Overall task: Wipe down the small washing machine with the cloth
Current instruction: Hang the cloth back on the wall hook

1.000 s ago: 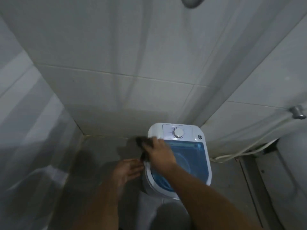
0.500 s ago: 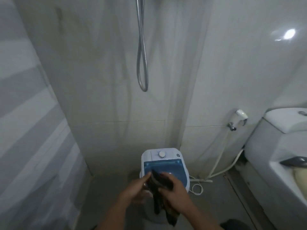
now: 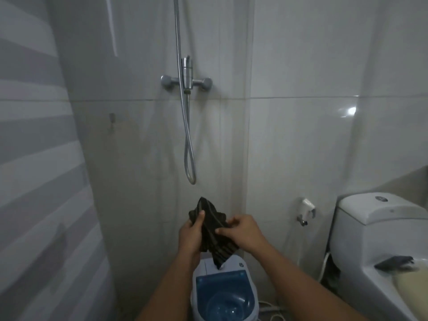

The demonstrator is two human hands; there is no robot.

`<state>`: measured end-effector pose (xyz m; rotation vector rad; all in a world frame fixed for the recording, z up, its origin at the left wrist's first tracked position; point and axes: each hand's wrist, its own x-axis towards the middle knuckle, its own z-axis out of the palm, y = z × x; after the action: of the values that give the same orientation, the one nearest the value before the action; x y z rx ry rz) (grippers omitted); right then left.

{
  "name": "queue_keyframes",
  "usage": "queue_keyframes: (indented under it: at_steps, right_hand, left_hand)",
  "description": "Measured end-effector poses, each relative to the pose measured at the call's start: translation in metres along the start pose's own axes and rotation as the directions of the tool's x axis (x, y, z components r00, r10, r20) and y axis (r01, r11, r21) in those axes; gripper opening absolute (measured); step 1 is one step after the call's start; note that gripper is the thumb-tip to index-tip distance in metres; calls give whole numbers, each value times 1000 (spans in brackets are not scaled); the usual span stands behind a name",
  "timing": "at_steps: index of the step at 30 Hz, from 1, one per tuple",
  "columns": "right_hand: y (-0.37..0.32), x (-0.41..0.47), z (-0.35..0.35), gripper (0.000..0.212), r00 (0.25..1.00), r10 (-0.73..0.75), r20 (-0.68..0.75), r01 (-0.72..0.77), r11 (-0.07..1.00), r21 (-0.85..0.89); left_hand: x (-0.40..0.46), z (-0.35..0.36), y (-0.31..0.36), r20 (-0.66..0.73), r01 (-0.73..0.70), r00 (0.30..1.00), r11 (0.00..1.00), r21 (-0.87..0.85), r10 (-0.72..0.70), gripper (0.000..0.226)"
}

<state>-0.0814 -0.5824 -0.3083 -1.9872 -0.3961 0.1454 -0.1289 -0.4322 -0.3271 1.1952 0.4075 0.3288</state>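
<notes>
Both grips pinch the dark striped cloth [image 3: 212, 230] at lower centre of the frame: left hand [image 3: 191, 235] thumb on top, right hand [image 3: 243, 230] fingers closed. Beneath it stands the small washing machine [image 3: 223, 295]; toilet [image 3: 379, 246] at lower right.

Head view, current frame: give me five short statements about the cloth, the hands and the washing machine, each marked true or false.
1. Both hands hold the dark cloth. True: the left hand and right hand both grip it.
2. The cloth is pressed flat on the washing machine lid. False: it is held up in the air above the machine.
3. The machine has a blue translucent lid. True.
4. A shower hose hangs in a loop on the wall behind the hands. True.
5. The toilet stands to the left of the machine. False: it is on the right.
</notes>
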Motion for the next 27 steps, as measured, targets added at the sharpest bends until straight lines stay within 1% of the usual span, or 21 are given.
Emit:
queue_keyframes:
  at_steps: [2, 4, 5, 6, 7, 8, 9, 10, 11, 12, 14, 16, 17, 19, 20, 21, 23, 24, 25, 26, 27]
  right_hand:
    - [-24, 3, -9, 33, 999, -30, 15, 30, 999, -33]
    - [-49, 8, -18, 26, 998, -65, 22, 66, 994, -91]
    - [-59, 12, -22, 24, 997, -74, 22, 76, 990, -117]
    - [-67, 16, -26, 23, 997, -78, 19, 80, 987, -143]
    - [-74, 19, -30, 23, 997, -70, 13, 72, 984, -165]
    - [-80, 21, -33, 23, 998, -59, 4, 59, 983, -174]
    - [-85, 23, -36, 24, 999, -43, -5, 42, 984, -171]
    - [-89, 24, -38, 24, 1000, -26, -9, 25, 987, -157]
    - [-92, 22, -39, 24, 1000, -6, -3, 5, 990, -137]
    - [-96, 20, -40, 24, 1000, 16, 9, -15, 994, -108]
    - [-100, 15, -41, 28, 998, 58, 40, -58, 998, -1]
    - [-102, 12, -43, 36, 991, 101, 85, -113, 983, 146]
    - [-102, 11, -46, 38, 984, 119, 129, -145, 966, 212]
    - [-98, 10, -53, 35, 970, 110, 218, -174, 937, 303]
    - [-97, 9, -56, 30, 970, 88, 227, -157, 938, 308]
    - [-96, 10, -59, 25, 978, 68, 198, -122, 954, 274]
    - [-93, 10, -62, 22, 997, 26, 69, -34, 993, 110]
    - [-90, 13, -63, 22, 1000, 16, 10, -17, 1000, 27]
    - [-87, 14, -63, 24, 1000, 26, -17, -27, 999, -24]
    - [-85, 14, -63, 29, 997, 72, -7, -72, 997, -21]
    - [-83, 13, -62, 35, 989, 145, 30, -145, 989, 29]
  left_hand:
    - [4, 0, 10, 15, 15, 1000, 1000, 0, -15, 51]
    - [3, 0, 23, 68, 94, 993, 994, 57, -98, 66]
    - [1, 0, 29, 69, 143, 986, 978, 150, -155, 79]
    - [0, -1, 34, 27, 176, 981, 937, 300, -193, 92]
    - [-1, -2, 40, -22, 163, 985, 872, 462, -173, 102]
    - [-4, -1, 46, -31, 93, 995, 811, 578, -92, 104]
    - [-7, 0, 50, 14, -23, 1000, 770, 637, 18, 102]
    - [-10, 2, 53, 99, -157, 988, 753, 639, 121, 96]
    - [-15, 4, 56, 193, -274, 961, 745, 608, 196, 89]
    - [-19, 7, 59, 271, -348, 934, 751, 561, 231, 82]
    - [-24, 13, 63, 379, -419, 891, 774, 474, 251, 73]
    - [-20, 15, 66, 366, -431, 888, 778, 457, 278, 69]
    - [-18, 15, 67, 335, -415, 898, 799, 434, 285, 61]
    - [-16, 15, 71, 262, -345, 928, 876, 337, 265, 36]
    - [-16, 14, 73, 220, -307, 943, 906, 291, 249, 27]
    - [-16, 14, 74, 183, -273, 956, 927, 257, 231, 23]
    - [-17, 14, 77, 158, -220, 968, 962, 160, 195, 24]
    - [-18, 14, 78, 169, -209, 967, 972, 107, 189, 24]
    - [-18, 15, 79, 184, -201, 965, 977, 64, 186, 25]
    - [-19, 15, 80, 201, -198, 962, 980, 37, 187, 25]
    - [-19, 16, 82, 212, -200, 958, 980, 13, 193, 26]
